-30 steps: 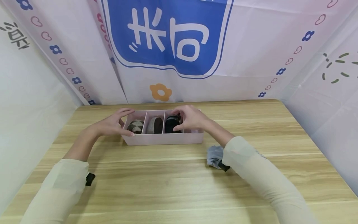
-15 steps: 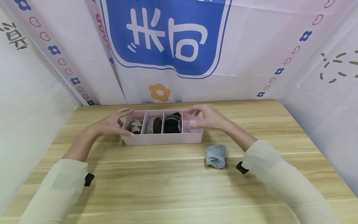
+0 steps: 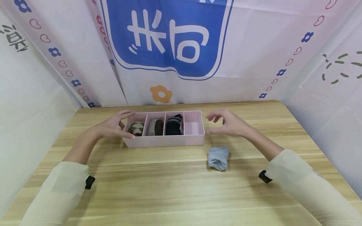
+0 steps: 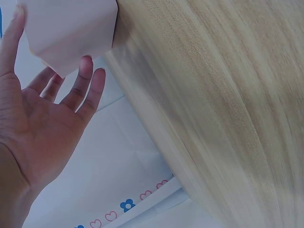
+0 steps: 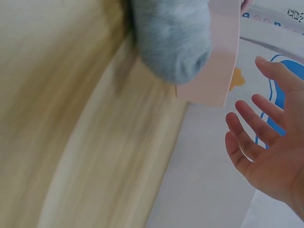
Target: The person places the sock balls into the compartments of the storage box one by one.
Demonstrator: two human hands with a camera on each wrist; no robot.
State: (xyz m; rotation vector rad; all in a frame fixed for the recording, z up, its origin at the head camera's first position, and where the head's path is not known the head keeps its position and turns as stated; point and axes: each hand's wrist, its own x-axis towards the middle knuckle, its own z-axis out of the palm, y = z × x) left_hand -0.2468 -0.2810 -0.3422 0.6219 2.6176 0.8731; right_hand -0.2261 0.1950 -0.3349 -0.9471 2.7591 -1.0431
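A pink divided storage box [image 3: 164,142] stands near the back of the table. In its compartments lie rolled socks: a brown-and-cream argyle pair [image 3: 137,128], a grey-and-brown pair [image 3: 156,127] and a black pair [image 3: 173,126] with a striped cuff. The rightmost compartment is bare. My left hand [image 3: 113,125] holds the box's left end, thumb at the front rim and fingers at the back; the left wrist view shows this hand [image 4: 47,118] around the box's end. Just off the right end, my right hand [image 3: 229,124] hovers with loosely bent fingers, holding nothing. Light grey-blue rolled socks [image 3: 218,158] lie in front of it.
The wood-grain table [image 3: 158,191] reaches back to a printed white cloth [image 3: 249,62] hanging behind it. White cloth walls [image 3: 31,103] close in the sides. Each wrist carries a small black device [image 3: 265,176] by its cream sleeve.
My right hand has let go of the black socks in the third compartment and moved right, out past the box's end. My left hand stays at the left end.
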